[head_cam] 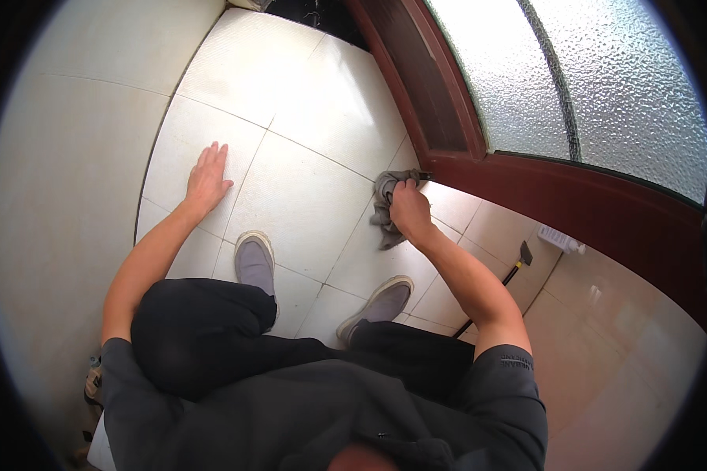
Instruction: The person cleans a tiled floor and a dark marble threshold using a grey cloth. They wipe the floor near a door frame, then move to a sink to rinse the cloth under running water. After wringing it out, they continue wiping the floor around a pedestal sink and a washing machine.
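My right hand (411, 209) grips a crumpled grey cloth (384, 221), part of which hangs below my fingers. The cloth meets the lower corner of a dark red door (565, 179), by a small dark fitting (426, 175) on its edge. Nothing is in my left hand (209, 176), which is stretched out over the pale floor tiles (303, 194) with the thumb apart from the fingers. Whether that palm touches the floor, I cannot tell.
Textured glass (506, 76) fills the door's upper part. A long-handled scraper (511, 272) and a white bottle (557, 238) lie to the right. A pale wall (82, 176) rises on the left. My shoes (254, 259) are on the tiles. Behind my left arm is a bag (93, 381).
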`<state>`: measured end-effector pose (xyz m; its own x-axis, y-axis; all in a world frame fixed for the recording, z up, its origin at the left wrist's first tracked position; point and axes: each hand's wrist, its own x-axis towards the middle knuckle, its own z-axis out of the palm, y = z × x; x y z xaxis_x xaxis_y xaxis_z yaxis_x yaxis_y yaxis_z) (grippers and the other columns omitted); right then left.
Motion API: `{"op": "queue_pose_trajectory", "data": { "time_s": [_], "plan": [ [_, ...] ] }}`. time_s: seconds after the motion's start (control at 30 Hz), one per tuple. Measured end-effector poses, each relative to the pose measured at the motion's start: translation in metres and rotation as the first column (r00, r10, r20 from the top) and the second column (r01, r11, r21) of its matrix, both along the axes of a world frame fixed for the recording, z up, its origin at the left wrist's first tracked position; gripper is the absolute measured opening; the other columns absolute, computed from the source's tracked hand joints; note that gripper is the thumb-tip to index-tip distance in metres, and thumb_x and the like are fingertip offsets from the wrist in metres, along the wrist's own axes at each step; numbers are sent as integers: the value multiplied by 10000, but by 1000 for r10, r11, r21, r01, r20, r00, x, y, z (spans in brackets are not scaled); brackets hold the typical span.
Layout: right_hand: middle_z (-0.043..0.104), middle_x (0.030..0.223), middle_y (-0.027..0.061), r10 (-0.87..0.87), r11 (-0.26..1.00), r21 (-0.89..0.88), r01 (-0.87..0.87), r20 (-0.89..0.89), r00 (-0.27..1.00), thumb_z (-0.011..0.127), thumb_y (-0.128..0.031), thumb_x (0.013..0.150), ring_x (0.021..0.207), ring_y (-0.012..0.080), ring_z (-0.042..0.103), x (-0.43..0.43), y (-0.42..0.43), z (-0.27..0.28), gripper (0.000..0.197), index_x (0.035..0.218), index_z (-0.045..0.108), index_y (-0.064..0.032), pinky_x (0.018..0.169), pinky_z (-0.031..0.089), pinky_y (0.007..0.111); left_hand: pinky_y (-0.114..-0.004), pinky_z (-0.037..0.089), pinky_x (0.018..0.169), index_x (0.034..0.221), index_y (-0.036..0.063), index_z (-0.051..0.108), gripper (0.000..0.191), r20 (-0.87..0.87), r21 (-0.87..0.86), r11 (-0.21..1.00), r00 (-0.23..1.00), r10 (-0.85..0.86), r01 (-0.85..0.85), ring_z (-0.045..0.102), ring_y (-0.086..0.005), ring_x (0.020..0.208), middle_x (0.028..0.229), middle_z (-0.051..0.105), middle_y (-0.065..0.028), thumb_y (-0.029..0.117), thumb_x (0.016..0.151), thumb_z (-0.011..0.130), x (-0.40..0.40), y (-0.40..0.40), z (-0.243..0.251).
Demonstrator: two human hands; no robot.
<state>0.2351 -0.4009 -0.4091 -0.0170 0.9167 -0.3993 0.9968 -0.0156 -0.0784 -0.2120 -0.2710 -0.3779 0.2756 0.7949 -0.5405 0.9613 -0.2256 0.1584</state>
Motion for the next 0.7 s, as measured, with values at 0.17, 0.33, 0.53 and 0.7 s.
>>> {"op": "queue_pose_trajectory", "data": {
  "time_s": [0.17,0.33,0.53,0.7],
  "plan": [
    [591,1124,238,-83,996,20,90,-227,970,759,-133,803,957,435,672,-41,64,65,357,1066,574,23,839,571,489,-734,343,1105,1656,171,30,1320,-274,-40,896,868,415,-441,126,-457,1554,1697,43,-259,436,711,912,-19,1,-9],
    [580,1162,274,-6,974,203,98,-411,911,693,-124,841,977,456,662,-133,226,70,420,1207,541,15,862,558,500,-760,311,1109,1657,195,-41,1480,-310,-23,796,762,569,-604,50,-477,1562,1688,-36,-288,546,613,947,-37,3,-8],
    [568,1238,318,-86,974,127,187,-557,826,691,-228,908,1082,485,646,-273,392,33,498,1310,542,24,956,538,504,-772,336,1077,1655,188,-69,1521,-223,-62,798,787,575,-600,-8,-548,1539,1664,-78,-338,520,593,968,-42,4,-24],
    [466,1303,265,-111,971,132,200,-490,865,750,-294,905,991,426,692,-349,357,-20,525,1223,501,42,860,587,485,-798,336,1047,1656,182,-62,1525,-162,-96,794,797,582,-600,-18,-595,1516,1648,-73,-369,482,584,981,-35,1,-31]
  ]
}}
